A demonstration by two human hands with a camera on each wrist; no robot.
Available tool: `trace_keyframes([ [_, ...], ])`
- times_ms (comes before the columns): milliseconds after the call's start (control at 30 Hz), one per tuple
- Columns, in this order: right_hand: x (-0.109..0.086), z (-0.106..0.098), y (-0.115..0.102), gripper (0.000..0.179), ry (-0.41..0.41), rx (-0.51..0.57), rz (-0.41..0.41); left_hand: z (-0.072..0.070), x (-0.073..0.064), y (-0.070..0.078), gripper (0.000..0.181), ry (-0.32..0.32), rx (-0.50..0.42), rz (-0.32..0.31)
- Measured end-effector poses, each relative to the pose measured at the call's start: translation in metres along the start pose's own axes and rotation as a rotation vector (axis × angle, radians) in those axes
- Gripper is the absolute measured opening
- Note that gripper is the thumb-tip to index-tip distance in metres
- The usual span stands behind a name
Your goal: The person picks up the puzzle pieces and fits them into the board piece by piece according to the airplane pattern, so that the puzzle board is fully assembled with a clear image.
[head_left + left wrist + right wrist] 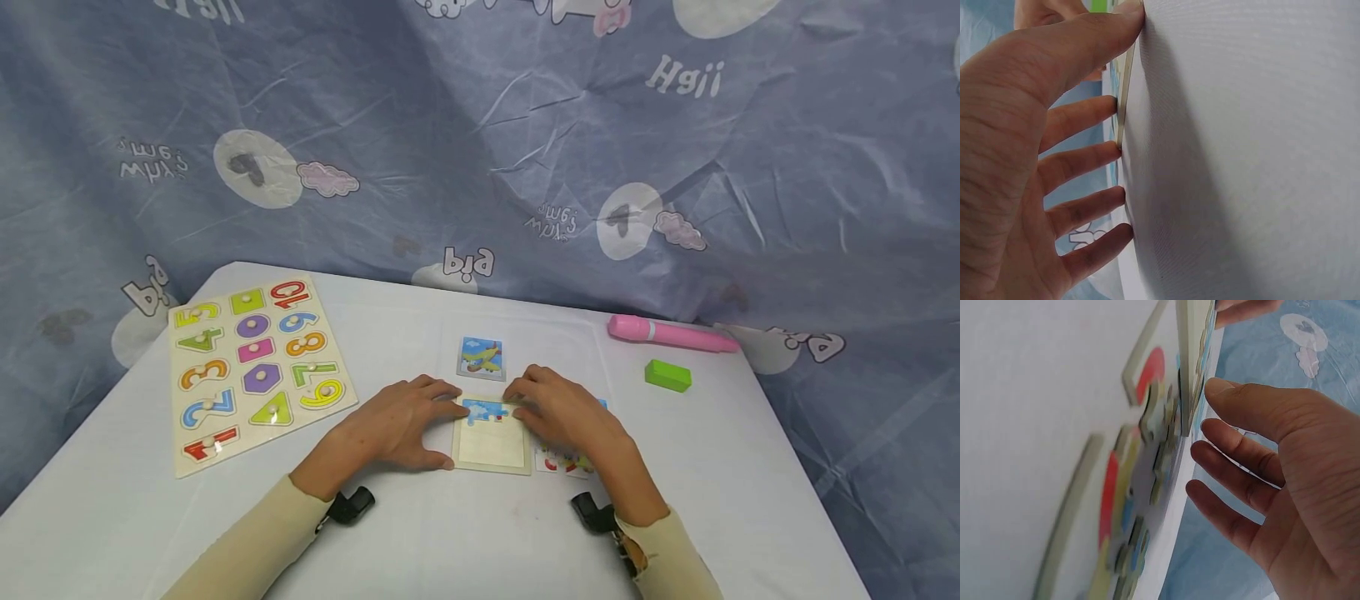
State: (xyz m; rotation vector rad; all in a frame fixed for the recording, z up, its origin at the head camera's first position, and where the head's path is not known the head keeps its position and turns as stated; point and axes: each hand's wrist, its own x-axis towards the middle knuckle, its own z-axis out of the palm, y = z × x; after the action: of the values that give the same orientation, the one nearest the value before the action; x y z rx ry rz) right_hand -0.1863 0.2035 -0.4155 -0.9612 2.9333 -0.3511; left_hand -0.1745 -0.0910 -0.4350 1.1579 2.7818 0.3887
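A pale wooden puzzle tray (491,454) lies flat between the hands, with a strip of joined blue puzzle pieces (483,410) along its far side. At its left edge is my left hand (401,421), thumb at the near corner and fingers spread toward the far corner. In the left wrist view the fingers (1079,164) are mostly straight. My right hand (566,410) reaches over the tray's far right corner, thumb tip at the blue strip. The right wrist view shows its fingers (1235,469) loosely bent. Loose puzzle pieces (562,461) lie partly hidden under the right hand.
A small airplane picture (482,357) lies just beyond the tray. At the left is a large board of numbers and shapes (242,327). A green block (667,375) and a pink pen-shaped thing (675,334) lie at the far right, before a printed curtain (480,150).
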Motion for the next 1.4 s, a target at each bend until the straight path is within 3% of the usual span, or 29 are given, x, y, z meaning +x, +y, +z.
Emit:
trace_keyframes([
  [700, -0.011, -0.010, 0.021, 0.029, -0.034, 0.040, 0.173, 0.002, 0.001, 0.001, 0.071, -0.008, -0.023, -0.009],
  [1400, -0.023, -0.015, 0.041, 0.031, -0.024, 0.078, 0.219, 0.001, 0.000, 0.001, 0.071, 0.018, 0.001, 0.014],
])
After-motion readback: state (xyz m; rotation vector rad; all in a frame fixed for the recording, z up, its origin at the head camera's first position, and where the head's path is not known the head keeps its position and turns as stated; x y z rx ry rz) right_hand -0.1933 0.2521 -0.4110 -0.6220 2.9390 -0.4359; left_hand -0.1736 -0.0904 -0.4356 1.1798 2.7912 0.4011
